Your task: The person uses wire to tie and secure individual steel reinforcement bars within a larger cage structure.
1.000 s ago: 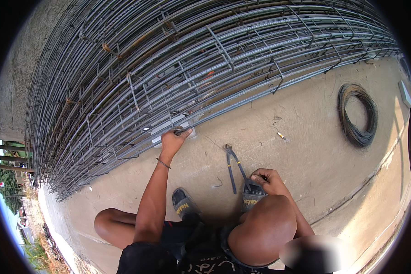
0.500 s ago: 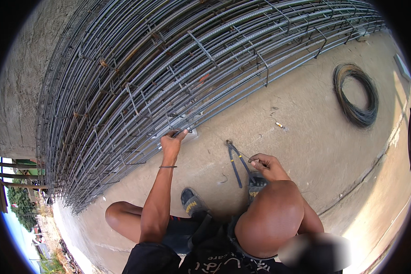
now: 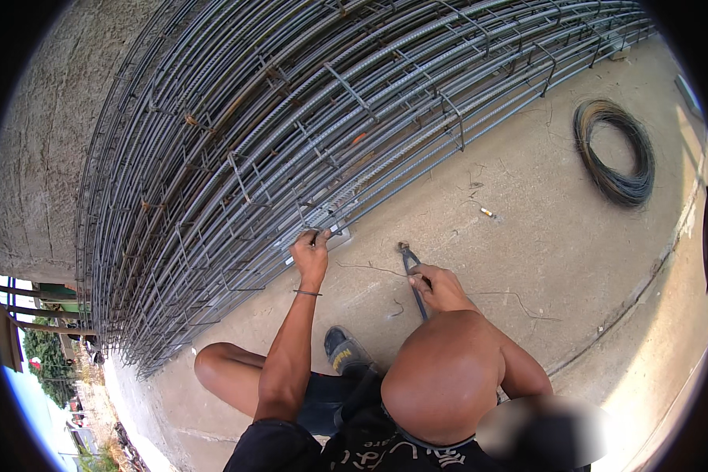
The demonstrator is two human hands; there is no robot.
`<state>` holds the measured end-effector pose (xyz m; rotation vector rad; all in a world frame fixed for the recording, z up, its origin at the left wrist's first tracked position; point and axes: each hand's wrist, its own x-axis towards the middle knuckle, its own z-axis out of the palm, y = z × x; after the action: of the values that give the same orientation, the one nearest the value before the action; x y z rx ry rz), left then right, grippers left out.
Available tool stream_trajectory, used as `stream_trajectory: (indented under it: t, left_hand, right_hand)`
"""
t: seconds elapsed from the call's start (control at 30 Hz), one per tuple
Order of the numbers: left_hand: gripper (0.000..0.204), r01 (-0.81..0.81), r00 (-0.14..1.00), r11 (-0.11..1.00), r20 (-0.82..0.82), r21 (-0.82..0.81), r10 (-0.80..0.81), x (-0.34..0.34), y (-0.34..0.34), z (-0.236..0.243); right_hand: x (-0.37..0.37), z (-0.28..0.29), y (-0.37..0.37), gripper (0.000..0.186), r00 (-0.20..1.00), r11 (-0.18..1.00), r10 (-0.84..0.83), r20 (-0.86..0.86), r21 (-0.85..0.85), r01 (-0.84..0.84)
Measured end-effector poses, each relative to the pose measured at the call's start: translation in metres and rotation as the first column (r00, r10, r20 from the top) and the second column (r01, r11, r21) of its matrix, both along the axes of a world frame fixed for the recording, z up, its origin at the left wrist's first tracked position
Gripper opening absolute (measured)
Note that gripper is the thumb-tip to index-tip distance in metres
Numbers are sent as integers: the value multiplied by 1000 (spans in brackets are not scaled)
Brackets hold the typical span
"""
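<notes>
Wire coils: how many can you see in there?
1: the wire coil lies on the concrete floor, to the right of the right hand and the pincers. Any behind or under the stacked rebar cages would be hidden.

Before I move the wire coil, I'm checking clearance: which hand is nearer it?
Right. The right hand is at the pincers, lower left of the wire coil in the picture; the left hand farther left, at the rebar.

Rebar cages (image 3: 291, 141) blocking ahead, open floor (image 3: 543, 236) beside wire coil (image 3: 625, 189)
</notes>
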<state>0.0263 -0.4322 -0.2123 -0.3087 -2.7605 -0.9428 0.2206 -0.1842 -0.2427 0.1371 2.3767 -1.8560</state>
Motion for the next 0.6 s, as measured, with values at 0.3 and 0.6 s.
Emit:
stream_trajectory:
  t: [0.3,0.6]
  left_hand:
    - [23,-18,999,998,33,55,16,-1,-16,-2]
    - [30,-87,977,972,210,216,41,-3,-10,0]
  right_hand:
    - [-2,-12,-4,15,981,938,-167,99,-290,189]
    - [-75,-53,-34,14,906,776,-240,349,-492,395]
